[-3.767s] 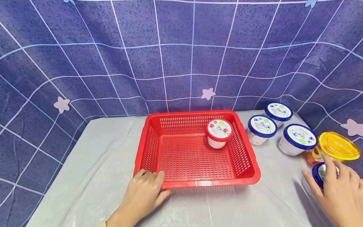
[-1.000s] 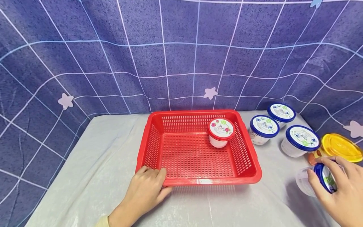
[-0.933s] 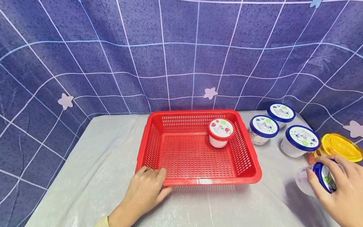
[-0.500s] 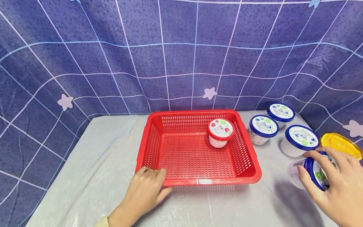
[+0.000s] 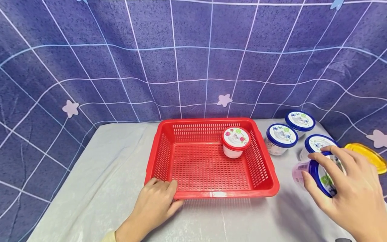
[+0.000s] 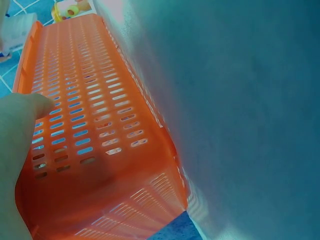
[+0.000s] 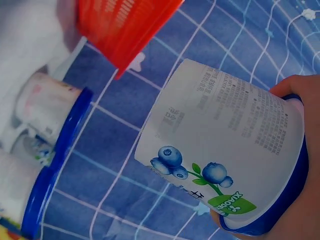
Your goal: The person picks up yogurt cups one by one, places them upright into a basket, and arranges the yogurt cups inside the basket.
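A red perforated plastic basket point(image 5: 208, 194) stands mid-table in the head view. My left hand point(image 5: 157, 201) grips its near rim at the left corner; the left wrist view shows the thumb on the basket's outer wall point(image 6: 80, 130). Inside the basket, near the back right, sits a red-lidded yogurt tub point(image 5: 235, 141). My right hand point(image 5: 347, 188) holds a blue-lidded yogurt tub point(image 5: 325, 174) by its lid, above the table and tilted, its base toward the basket. Blueberries and small print show on this tub's side point(image 7: 215, 135) in the right wrist view.
Right of the basket stand three more blue-lidded tubs, one nearest the basket point(image 5: 282, 136), one at the back point(image 5: 300, 121), one partly behind my right hand point(image 5: 317, 143). A yellow-lidded container point(image 5: 367, 156) is at the far right. A grid-patterned blue curtain point(image 5: 193, 60) hangs behind.
My right hand has lifted the blue-lidded tub off the table's right side and carried it leftward and up, tilting it. My left hand keeps its grip on the basket rim.
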The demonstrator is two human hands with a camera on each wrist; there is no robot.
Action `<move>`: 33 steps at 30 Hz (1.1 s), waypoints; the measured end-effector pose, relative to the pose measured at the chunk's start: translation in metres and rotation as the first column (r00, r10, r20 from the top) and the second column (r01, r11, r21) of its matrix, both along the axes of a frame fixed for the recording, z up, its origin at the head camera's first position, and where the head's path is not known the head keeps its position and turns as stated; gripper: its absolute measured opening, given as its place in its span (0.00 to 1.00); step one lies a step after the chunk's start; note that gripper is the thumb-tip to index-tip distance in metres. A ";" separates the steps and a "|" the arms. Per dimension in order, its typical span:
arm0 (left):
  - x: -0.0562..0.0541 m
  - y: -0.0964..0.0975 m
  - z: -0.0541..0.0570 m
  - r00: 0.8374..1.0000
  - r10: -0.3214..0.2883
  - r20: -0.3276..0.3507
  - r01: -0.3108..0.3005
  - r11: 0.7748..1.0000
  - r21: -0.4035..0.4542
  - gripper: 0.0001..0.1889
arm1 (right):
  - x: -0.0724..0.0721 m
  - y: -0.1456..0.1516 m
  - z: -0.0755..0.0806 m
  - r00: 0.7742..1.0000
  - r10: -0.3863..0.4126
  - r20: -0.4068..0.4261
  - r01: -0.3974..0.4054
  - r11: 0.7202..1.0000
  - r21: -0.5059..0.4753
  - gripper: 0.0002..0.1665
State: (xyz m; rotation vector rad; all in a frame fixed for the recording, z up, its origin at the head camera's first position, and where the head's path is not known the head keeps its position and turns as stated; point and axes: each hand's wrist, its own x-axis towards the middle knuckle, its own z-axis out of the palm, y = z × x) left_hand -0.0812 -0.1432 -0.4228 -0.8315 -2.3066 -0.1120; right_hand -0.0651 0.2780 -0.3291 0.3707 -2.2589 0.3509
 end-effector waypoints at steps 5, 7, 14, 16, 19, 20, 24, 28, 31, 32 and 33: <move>0.000 0.000 0.000 1.000 -0.005 -0.009 0.005 1.000 -0.004 0.19 | -0.004 -0.010 0.007 1.000 0.028 -0.009 -0.028 1.000 0.007 0.44; -0.001 0.000 0.000 1.000 -0.006 -0.011 0.006 1.000 0.000 0.20 | -0.005 -0.014 0.011 0.999 0.031 0.009 -0.032 0.999 0.019 0.45; 0.000 0.000 0.000 1.000 -0.005 -0.011 0.005 1.000 0.001 0.19 | -0.016 -0.030 0.019 0.991 0.132 0.014 -0.133 0.990 0.054 0.40; 0.000 0.000 0.000 1.000 -0.006 -0.011 0.006 1.000 0.001 0.19 | -0.020 -0.035 0.018 0.987 0.159 0.013 -0.159 0.985 0.060 0.39; 0.001 0.000 -0.001 1.000 -0.004 -0.002 0.004 1.000 -0.006 0.20 | -0.024 -0.038 0.017 0.985 0.160 0.060 -0.165 0.983 0.083 0.39; 0.001 0.000 -0.001 1.000 -0.003 0.001 0.003 1.000 -0.007 0.20 | -0.027 -0.041 0.017 0.983 0.175 0.052 -0.179 0.981 0.076 0.38; 0.002 -0.001 0.000 1.000 0.004 0.009 -0.004 1.000 -0.013 0.21 | -0.037 -0.049 0.017 0.975 0.211 0.068 -0.215 0.975 0.057 0.37; 0.002 -0.001 0.000 1.000 0.007 0.006 -0.007 1.000 -0.011 0.21 | -0.045 -0.059 0.012 0.966 0.255 0.036 -0.255 0.967 0.023 0.36; 0.002 -0.001 0.000 1.000 0.004 0.006 -0.003 1.000 -0.013 0.21 | -0.049 -0.067 0.007 0.946 0.322 -0.018 -0.322 0.947 0.002 0.34; 0.002 -0.001 0.000 1.000 0.004 0.008 -0.004 1.000 -0.014 0.21 | -0.050 -0.069 0.005 0.936 0.350 -0.037 -0.350 0.937 0.000 0.33; 0.002 -0.001 0.000 1.000 0.003 0.010 -0.003 1.000 -0.015 0.21 | -0.051 -0.072 0.003 0.926 0.374 -0.048 -0.375 0.927 0.001 0.32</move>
